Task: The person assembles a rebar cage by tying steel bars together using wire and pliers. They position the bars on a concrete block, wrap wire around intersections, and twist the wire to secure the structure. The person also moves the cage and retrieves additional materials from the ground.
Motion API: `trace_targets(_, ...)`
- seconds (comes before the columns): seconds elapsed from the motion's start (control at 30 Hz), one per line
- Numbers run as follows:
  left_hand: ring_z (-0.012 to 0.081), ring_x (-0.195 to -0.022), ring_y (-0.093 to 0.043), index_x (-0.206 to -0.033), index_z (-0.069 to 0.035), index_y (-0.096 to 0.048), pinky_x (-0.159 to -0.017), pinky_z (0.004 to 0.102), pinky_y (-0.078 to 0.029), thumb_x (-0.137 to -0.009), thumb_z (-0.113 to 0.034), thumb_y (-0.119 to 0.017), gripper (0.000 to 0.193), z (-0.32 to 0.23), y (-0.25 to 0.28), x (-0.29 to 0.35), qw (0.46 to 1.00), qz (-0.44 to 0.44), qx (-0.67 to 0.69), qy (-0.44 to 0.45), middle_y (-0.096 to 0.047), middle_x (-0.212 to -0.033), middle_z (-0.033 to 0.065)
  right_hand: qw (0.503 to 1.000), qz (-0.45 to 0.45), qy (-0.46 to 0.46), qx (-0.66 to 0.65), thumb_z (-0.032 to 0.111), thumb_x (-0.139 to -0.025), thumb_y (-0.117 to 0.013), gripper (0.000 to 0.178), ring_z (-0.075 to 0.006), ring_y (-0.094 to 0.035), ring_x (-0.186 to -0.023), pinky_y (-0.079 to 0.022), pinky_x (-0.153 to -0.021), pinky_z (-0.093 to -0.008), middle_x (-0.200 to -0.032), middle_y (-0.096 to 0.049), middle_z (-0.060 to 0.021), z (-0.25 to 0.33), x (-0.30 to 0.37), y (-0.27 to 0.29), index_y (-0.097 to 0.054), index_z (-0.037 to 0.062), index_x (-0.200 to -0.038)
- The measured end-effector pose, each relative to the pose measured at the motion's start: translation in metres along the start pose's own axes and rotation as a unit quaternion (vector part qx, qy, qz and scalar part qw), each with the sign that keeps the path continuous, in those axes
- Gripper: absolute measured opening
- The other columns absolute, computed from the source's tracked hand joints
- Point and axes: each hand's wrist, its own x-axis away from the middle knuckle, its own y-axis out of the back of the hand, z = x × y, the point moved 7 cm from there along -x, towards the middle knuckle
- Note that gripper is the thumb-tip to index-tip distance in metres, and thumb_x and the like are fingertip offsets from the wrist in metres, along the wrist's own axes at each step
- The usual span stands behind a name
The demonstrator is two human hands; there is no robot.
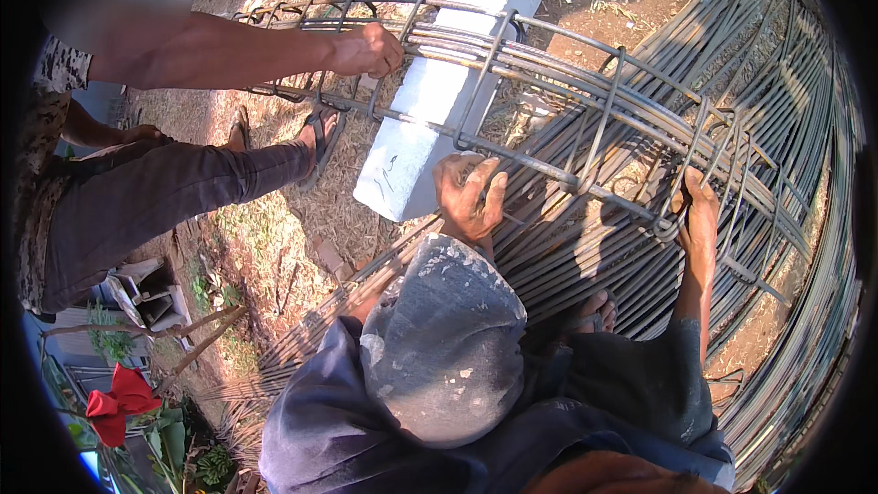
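From where I stand, the rebar cage [549, 80] lies across the white block [398, 151], running out past both the block's L and R edges; prob. resting on it, tho' the contact is hard to confirm. R hand [700, 210], well beyond the block's R edge, is curled round the steel at the cage's near side, where the loops [482, 82] sit closer together. L hand [469, 198] is just off the block's R edge, toward its near end, fingers bent up by the near long bar; can't tell if it's pinching anything. Co-worker's hand [369, 50] is clasped on the long bars near the block's L edge.

Handling, my guess: heavy overall, each bar stiff, but w/ that length it'd prob. sag or twist past the block's edges. Won't break easily; ribbed, rusty-looking steel should grip OK, rough on bare skin. Best hold: the long bars, 1 person each side of the block; loops may slide if not tied tight. Mind fingers btwn bar & block, and loose rods [549, 265] underfoot, which could roll.
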Motion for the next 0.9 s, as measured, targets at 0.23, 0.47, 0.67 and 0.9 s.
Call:
trace_targets(0.23, 0.0337, -0.114, -0.043, -0.118, 0.002, -0.055, -0.098, 0.0507, -0.034, -0.091, -0.02, -0.065, 0.036, 0.1, 0.116, 0.061, 0.936, -0.208, -0.216, 0.186, -0.047, -0.116, 0.0184, 0.999, 0.019, -0.04, -0.027, 0.023, -0.1, -0.055, 0.027, -0.0091, -0.06, -0.061, -0.049, -0.052, -0.02, -0.08, -0.062, -0.0041, 0.004, 0.005, -0.007, -0.062, -0.0009, -0.109)
trace_targets(0.47, 0.0331, -0.096, -0.056, -0.104, -0.003, -0.065, -0.081, 0.0469, -0.047, -0.082, -0.016, -0.071, 0.026, -0.014, 0.019, 0.026, 0.996, -0.028, 0.08, -0.026, -0.06, -0.103, 0.0151, 0.999, 0.003, -0.045, 0.02, 0.023, -0.099, -0.056, 0.028, -0.0095, -0.057, -0.059, -0.046, -0.05, -0.0211, -0.074, -0.061, -0.0041, 0.008, 0.007, -0.017, -0.063, -0.0027, -0.109)
trace_targets(0.67, 0.0358, -0.084, -0.062, -0.126, -0.001, -0.054, -0.072, 0.0451, -0.049, -0.081, -0.018, -0.074, 0.052, -0.077, -0.081, -0.042, 0.974, 0.181, 0.135, -0.025, -0.064, -0.096, 0.0181, 0.999, 0.015, -0.013, -0.028, 0.01, -0.096, -0.058, 0.018, -0.0108, -0.061, -0.063, -0.05, -0.055, -0.0241, -0.082, -0.067, -0.0059, 0.004, 0.003, -0.004, -0.066, -0.0023, -0.107)
trace_targets(0.9, 0.026, -0.051, -0.06, -0.139, -0.011, -0.048, -0.055, 0.0401, -0.047, -0.091, -0.016, -0.062, 0.05, -0.068, -0.142, -0.052, 0.931, 0.35, 0.058, 0.089, -0.056, -0.053, 0.0171, 0.999, -0.014, -0.029, 0.01, 0.016, -0.095, -0.059, 0.019, -0.0066, -0.056, -0.056, -0.045, -0.049, -0.0214, -0.075, -0.065, -0.0002, 0.012, 0.013, -0.019, -0.068, 0.0001, -0.101)
